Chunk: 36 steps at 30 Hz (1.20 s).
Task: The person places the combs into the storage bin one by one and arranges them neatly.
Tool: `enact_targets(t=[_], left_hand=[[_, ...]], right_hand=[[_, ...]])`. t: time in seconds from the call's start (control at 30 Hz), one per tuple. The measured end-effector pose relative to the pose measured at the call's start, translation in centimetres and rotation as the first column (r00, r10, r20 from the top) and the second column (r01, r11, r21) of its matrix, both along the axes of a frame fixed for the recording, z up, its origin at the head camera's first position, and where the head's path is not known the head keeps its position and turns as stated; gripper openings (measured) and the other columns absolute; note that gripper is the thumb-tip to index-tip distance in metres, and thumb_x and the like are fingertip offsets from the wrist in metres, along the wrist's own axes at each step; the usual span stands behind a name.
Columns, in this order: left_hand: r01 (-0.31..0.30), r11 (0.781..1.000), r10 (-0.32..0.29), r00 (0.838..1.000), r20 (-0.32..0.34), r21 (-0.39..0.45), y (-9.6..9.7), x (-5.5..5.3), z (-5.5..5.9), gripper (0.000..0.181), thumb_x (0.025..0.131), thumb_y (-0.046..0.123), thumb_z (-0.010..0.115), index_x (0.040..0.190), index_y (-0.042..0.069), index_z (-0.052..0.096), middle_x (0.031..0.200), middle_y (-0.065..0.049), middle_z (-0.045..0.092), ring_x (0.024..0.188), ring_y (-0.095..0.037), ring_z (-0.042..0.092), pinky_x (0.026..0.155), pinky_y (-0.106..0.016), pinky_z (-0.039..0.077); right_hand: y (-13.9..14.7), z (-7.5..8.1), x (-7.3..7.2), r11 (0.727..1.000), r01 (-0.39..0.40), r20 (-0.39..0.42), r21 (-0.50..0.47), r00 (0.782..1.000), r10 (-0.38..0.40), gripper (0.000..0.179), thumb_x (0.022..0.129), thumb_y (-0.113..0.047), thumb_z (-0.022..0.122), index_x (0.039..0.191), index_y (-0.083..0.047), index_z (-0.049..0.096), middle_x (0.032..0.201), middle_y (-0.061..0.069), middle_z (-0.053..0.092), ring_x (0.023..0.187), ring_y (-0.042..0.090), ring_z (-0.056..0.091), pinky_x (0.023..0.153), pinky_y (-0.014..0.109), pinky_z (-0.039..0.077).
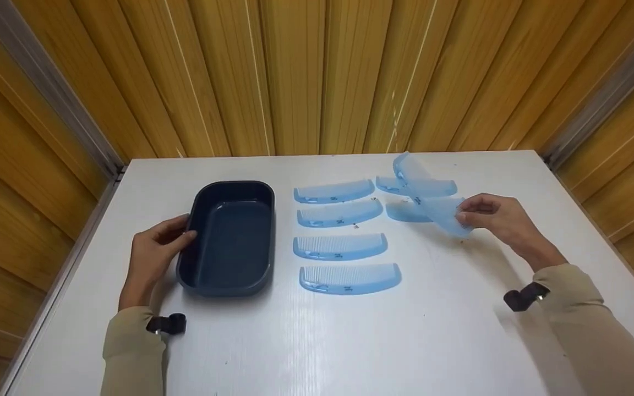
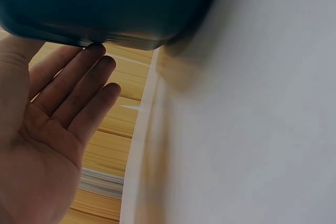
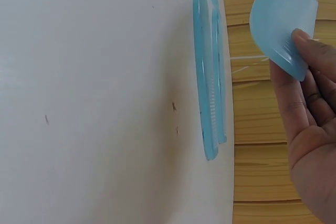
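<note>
My right hand [image 1: 496,217] pinches one end of a translucent blue comb [image 3: 283,24] between thumb and fingers. This comb slants up and away, overlapping two other blue combs at the back right in the head view. At the left, my left hand [image 1: 154,253] holds the side of a dark blue rectangular tub [image 1: 229,289], thumb over its rim and fingers along the outer wall. The fingers [image 2: 79,80] look fairly straight in the left wrist view. Between tub and right hand, several blue combs lie in a column, the nearest comb [image 1: 350,280] with its teeth facing away.
The two combs under the held one are a far comb [image 1: 443,187] and a nearer comb [image 1: 405,213]. All stand on a white table [image 1: 328,341] with small dark specks. Wood-patterned panels [image 1: 295,77] rise behind the table and along both sides.
</note>
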<state>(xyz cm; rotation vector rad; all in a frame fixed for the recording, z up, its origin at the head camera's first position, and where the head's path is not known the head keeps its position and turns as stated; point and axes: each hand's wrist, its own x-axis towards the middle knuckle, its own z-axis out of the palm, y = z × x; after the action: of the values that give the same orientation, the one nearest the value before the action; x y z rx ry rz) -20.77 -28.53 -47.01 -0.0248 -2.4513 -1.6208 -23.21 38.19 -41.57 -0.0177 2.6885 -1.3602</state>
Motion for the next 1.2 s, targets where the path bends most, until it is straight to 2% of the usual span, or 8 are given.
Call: enact_targets(t=[0.07,0.3,0.5,0.8,1.03,1.2], left_hand=[[0.003,1.000,-0.003,1.000,0.001,-0.001,0.0,0.0,0.0,0.047,0.098,0.022,0.081,0.139,0.004,0.070,0.133,-0.015,0.071,0.107,-0.002,0.067,0.090,-0.014,0.053],[0.002,1.000,-0.002,1.000,-0.012,-0.008,0.0,0.0,0.0,0.045,0.097,0.021,0.082,0.138,0.003,0.071,0.131,-0.015,0.072,0.106,-0.004,0.068,0.090,-0.014,0.053],[0.011,1.000,-0.011,1.000,-0.024,0.001,0.0,-0.1,-0.2,0.045,0.097,0.019,0.082,0.137,0.002,0.071,0.129,-0.016,0.072,0.106,-0.005,0.068,0.089,-0.015,0.054],[0.014,1.000,-0.013,1.000,-0.010,0.019,0.2,-0.1,-0.1,0.047,0.096,0.021,0.083,0.137,0.003,0.071,0.129,-0.018,0.072,0.106,-0.005,0.069,0.089,-0.016,0.054],[0.010,0.999,-0.010,1.000,-0.015,0.040,0.3,-0.1,-0.2,0.045,0.096,0.018,0.083,0.136,0.001,0.072,0.128,-0.018,0.073,0.104,-0.006,0.070,0.088,-0.017,0.055],[0.016,0.999,-0.015,1.000,-0.019,0.031,0.3,-0.1,-0.2,0.045,0.096,0.020,0.084,0.136,0.003,0.072,0.128,-0.017,0.073,0.105,-0.006,0.069,0.089,-0.016,0.054]], right_hand=[[-0.5,-0.2,-0.2,0.999,0.010,0.000,-0.031,1.000,-0.010,0.049,0.100,-0.034,0.078,0.132,0.001,0.066,0.124,0.007,0.071,0.107,0.015,0.065,0.090,0.014,0.051],[-2.4,-0.7,-0.3,0.986,0.052,0.018,-0.159,0.999,-0.050,0.045,0.100,-0.028,0.079,0.129,0.004,0.065,0.113,-0.003,0.074,0.103,0.011,0.066,0.089,0.018,0.056],[-4.2,-0.6,-0.1,0.946,0.082,0.013,-0.312,0.997,-0.082,0.036,0.097,-0.023,0.083,0.119,0.002,0.070,0.102,-0.005,0.077,0.097,0.009,0.070,0.088,0.022,0.058],[-7.3,-0.4,0.1,0.893,0.132,0.065,-0.430,0.991,-0.116,0.040,0.096,-0.024,0.083,0.121,0.003,0.067,0.110,0.000,0.073,0.103,0.016,0.065,0.091,0.024,0.058],[-9.7,-0.4,0.3,0.844,0.171,0.115,-0.508,0.985,-0.130,0.041,0.098,-0.022,0.081,0.125,0.003,0.065,0.132,0.012,0.053,0.108,0.021,0.062,0.094,0.026,0.058],[-11.3,-0.7,0.5,0.801,0.178,0.146,-0.572,0.983,-0.114,0.041,0.098,-0.021,0.081,0.128,0.001,0.064,0.137,0.013,0.053,0.114,0.024,0.062,0.098,0.030,0.057]])
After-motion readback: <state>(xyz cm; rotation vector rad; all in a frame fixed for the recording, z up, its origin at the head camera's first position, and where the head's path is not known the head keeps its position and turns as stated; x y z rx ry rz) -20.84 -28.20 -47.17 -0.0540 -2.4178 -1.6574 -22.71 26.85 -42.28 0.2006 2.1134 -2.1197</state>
